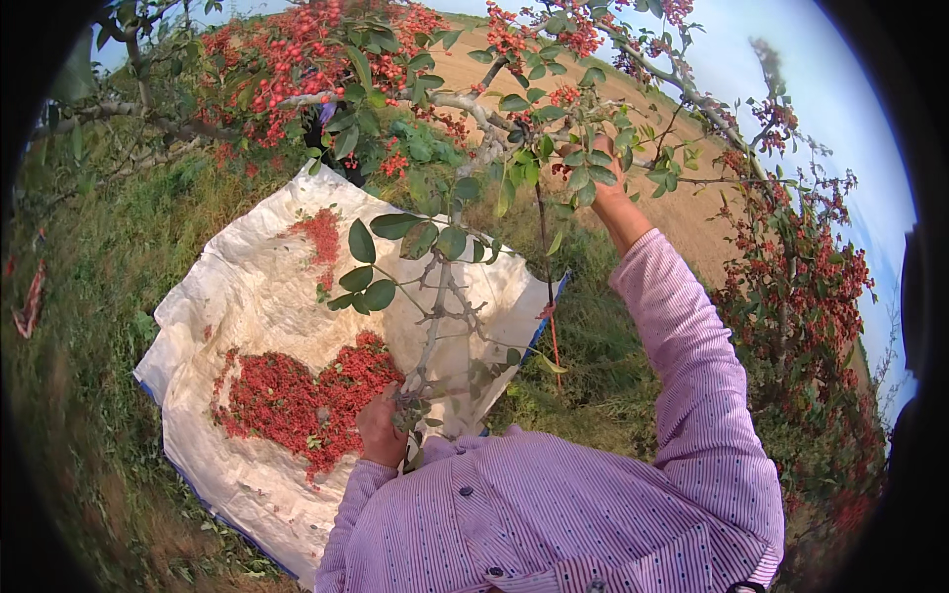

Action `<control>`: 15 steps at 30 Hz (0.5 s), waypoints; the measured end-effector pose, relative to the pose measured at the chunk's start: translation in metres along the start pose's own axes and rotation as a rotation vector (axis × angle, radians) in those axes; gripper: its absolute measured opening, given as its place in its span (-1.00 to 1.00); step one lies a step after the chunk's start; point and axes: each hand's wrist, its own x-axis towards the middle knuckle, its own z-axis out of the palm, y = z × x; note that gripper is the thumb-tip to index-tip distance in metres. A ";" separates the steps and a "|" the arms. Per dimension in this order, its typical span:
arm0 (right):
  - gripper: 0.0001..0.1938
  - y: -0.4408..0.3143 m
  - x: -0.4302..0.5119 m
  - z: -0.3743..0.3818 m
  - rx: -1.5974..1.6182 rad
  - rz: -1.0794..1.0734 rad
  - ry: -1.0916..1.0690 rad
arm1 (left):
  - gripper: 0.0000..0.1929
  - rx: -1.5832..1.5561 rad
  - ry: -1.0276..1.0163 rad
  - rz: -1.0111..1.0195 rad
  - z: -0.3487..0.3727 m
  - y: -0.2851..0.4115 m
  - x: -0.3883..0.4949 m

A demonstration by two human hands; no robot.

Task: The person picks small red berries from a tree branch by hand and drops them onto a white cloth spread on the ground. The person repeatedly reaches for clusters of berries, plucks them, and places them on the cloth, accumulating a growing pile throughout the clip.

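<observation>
My left hand (pixel 382 428) is closed around the lower end of a thin grey branch (pixel 436 311), close to my striped shirt. This branch rises from the hand and carries a few green leaves and bare side twigs. My right hand (pixel 609 174) reaches up among the leaves of a tree that looks like Sichuan pepper. Leaves cover its fingers, so their grip is hidden; a few red berries (pixel 562 170) show beside it. Beneath the left hand, a heap of picked red berry clusters (pixel 296 404) lies on a whitish woven sheet (pixel 252 289).
Bigger berry clusters (pixel 311 67) hang from the boughs at upper left. A thick bough (pixel 452 100) crosses ahead, and another laden bough (pixel 786 289) stands at right. A smaller berry pile (pixel 322 237) lies on the sheet's far part. Grass (pixel 81 415) surrounds the sheet.
</observation>
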 end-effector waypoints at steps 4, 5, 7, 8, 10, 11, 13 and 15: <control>-0.76 -0.023 -0.025 -0.028 0.018 -0.070 0.078 | -0.57 -0.084 -0.002 0.035 0.001 -0.001 0.011; -0.76 -0.028 -0.035 -0.032 0.054 -0.127 0.148 | -0.57 -0.113 0.027 0.063 0.005 0.000 0.014; -0.72 -0.041 -0.044 -0.031 0.180 -0.292 0.272 | -0.57 -0.139 0.044 0.116 0.012 0.001 0.020; -0.69 -0.046 -0.047 -0.029 0.016 -0.339 0.347 | -0.58 -0.136 0.021 0.111 0.014 0.003 0.022; -0.64 -0.051 -0.049 -0.026 -0.108 -0.194 0.040 | -0.60 -0.122 0.005 0.133 0.017 0.004 0.026; -0.64 -0.051 -0.050 -0.025 -0.196 -0.235 -0.025 | -0.60 -0.135 -0.003 0.130 0.018 0.005 0.026; -0.65 -0.047 -0.051 -0.025 -0.120 -0.317 0.131 | -0.61 -0.185 0.043 0.144 0.021 0.005 0.030; -0.67 -0.041 -0.046 -0.027 0.007 -0.329 0.268 | -0.62 -0.173 0.042 0.128 0.018 0.006 0.030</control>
